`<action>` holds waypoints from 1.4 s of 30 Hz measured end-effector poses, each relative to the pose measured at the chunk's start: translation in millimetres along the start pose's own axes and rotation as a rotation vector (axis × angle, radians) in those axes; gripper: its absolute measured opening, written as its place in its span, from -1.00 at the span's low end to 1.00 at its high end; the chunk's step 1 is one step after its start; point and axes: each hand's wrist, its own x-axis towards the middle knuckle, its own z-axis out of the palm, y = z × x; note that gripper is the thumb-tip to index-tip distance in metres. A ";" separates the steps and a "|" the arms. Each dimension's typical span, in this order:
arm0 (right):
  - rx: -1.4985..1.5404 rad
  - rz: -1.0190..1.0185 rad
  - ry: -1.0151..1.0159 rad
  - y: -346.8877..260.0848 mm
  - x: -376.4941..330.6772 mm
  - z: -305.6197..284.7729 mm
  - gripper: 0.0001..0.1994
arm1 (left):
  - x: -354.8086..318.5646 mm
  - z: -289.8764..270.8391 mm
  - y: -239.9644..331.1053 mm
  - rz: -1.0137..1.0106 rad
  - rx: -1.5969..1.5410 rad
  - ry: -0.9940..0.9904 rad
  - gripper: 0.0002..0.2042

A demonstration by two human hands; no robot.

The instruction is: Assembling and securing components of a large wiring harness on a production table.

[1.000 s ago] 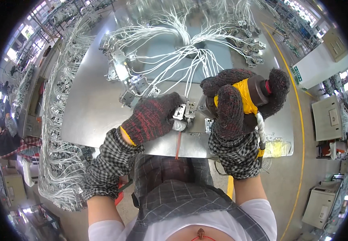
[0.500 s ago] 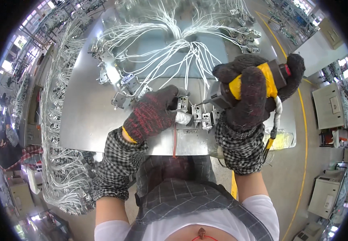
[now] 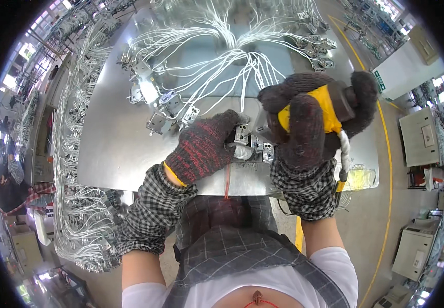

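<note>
While the left hand (image 3: 206, 146) pinches a metal connector (image 3: 242, 134) near the worktop's front edge (image 3: 255, 188), the right hand (image 3: 306, 123) grips a yellow-banded tool (image 3: 324, 105) just beside it, tip unclear, seemingly a fastening step whose next move calls for steady alignment.

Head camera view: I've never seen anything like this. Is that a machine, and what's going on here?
There's no robot here, just a person in dark knitted gloves. A wide camera on their head looks down, so straight edges bend near the rim. On the shiny metal table, white wires fan out, with small metal boxes at their ends. The fingers of the left hand hold one such metal box near the front edge. The right hand grips a dark hand tool with yellow wrapping; its tip is hard to make out.
</note>
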 end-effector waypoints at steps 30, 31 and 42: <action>-0.238 -0.144 -0.101 -0.8 2.0 0.0 -0.11 | -26.2 10.1 -47.4 -0.216 -0.568 -0.005 -0.32; -0.246 -0.177 -0.111 0.1 1.9 -0.5 -0.11 | -26.5 9.0 -46.2 -0.235 -0.561 -0.021 -0.35; 0.015 -0.095 0.360 -8.8 35.8 -8.4 -0.32 | 0.4 2.3 14.4 0.092 -0.288 0.094 -0.28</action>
